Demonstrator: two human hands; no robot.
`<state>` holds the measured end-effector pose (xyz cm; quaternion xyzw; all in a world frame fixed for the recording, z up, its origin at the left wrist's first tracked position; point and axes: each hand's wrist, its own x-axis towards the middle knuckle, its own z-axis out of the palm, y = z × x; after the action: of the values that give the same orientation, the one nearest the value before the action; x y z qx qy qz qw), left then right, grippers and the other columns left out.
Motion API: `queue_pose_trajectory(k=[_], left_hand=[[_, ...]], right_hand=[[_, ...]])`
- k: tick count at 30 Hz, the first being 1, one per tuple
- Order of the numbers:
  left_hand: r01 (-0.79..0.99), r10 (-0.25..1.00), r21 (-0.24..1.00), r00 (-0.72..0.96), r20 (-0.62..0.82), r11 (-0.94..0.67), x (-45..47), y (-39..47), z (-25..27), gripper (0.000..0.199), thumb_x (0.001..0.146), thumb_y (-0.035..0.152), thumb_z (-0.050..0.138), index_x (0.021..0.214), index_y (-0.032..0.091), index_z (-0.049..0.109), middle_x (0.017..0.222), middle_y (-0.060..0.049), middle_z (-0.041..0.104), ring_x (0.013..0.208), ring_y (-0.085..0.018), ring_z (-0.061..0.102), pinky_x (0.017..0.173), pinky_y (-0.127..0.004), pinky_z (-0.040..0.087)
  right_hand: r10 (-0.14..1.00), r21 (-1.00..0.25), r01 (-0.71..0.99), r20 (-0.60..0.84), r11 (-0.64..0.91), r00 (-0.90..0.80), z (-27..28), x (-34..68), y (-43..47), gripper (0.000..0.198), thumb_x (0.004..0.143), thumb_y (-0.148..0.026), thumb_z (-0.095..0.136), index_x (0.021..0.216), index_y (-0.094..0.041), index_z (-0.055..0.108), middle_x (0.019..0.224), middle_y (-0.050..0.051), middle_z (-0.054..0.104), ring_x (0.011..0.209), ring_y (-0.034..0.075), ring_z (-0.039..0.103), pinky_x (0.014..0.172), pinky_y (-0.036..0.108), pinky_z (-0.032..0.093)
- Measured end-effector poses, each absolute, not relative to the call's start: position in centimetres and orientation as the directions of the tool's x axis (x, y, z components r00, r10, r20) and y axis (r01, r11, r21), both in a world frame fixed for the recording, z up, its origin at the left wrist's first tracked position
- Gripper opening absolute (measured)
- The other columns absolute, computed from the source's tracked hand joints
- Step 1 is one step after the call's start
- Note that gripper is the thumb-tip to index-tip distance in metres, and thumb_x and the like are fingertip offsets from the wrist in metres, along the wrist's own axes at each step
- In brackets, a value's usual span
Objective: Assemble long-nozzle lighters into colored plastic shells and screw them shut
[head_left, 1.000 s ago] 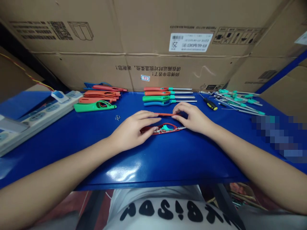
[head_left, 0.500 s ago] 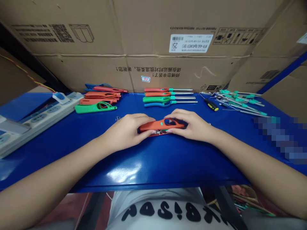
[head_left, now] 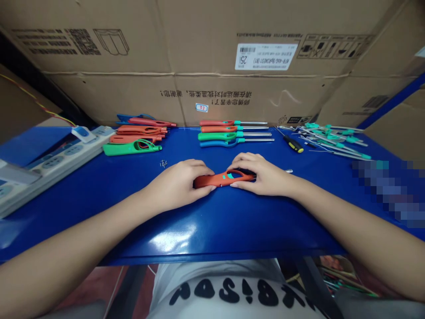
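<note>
An orange long-nosed gas lighter (head_left: 217, 179) lies between my two hands, just above or on the blue table. My left hand (head_left: 182, 180) grips its butt end, thumb at the near side and fingers at the far side. Around the trigger-loop end is my right hand (head_left: 260, 174), pinching it the same way. A bit of turquoise shows inside the loop and in a small window of the casing. The two casing halves look closed together. Past my right hand a metal tip (head_left: 289, 171) pokes out; most of the rod is hidden.
Behind are finished-looking lighters (head_left: 217, 136), loose coloured casings (head_left: 133, 148), a screwdriver (head_left: 293, 143) and a pile of turquoise-ended rods with wires (head_left: 332, 139). Small screws (head_left: 163, 163) lie beyond my left hand. A power strip (head_left: 63, 159) runs along the left; cardboard (head_left: 186, 53) walls the back.
The gap between the lighter's casing halves, with metal and green parts showing, has closed. The casing has tilted so its flat side faces up more, and turquoise now shows in the loop.
</note>
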<state>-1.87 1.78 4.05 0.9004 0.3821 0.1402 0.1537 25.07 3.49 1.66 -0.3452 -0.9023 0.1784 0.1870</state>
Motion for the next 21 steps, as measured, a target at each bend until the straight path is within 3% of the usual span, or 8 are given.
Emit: queue_pose_trajectory(k=[21], left_hand=[[0.649,0.756,0.424,0.636,0.154,-0.632,-1.53,1.58,3.8,0.021,0.088,0.03,0.072,0.106,0.019,0.076,0.102,-0.006,0.072,0.093,-0.023,0.068,0.082,-0.035,0.054]], right_hand=[[0.676,-0.396,0.565,0.246,0.724,-0.694,1.67,25.14,3.51,0.033,0.09,-0.044,0.069,0.115,-0.022,0.07,0.115,0.01,0.068,0.11,0.026,0.063,0.095,0.044,0.039]])
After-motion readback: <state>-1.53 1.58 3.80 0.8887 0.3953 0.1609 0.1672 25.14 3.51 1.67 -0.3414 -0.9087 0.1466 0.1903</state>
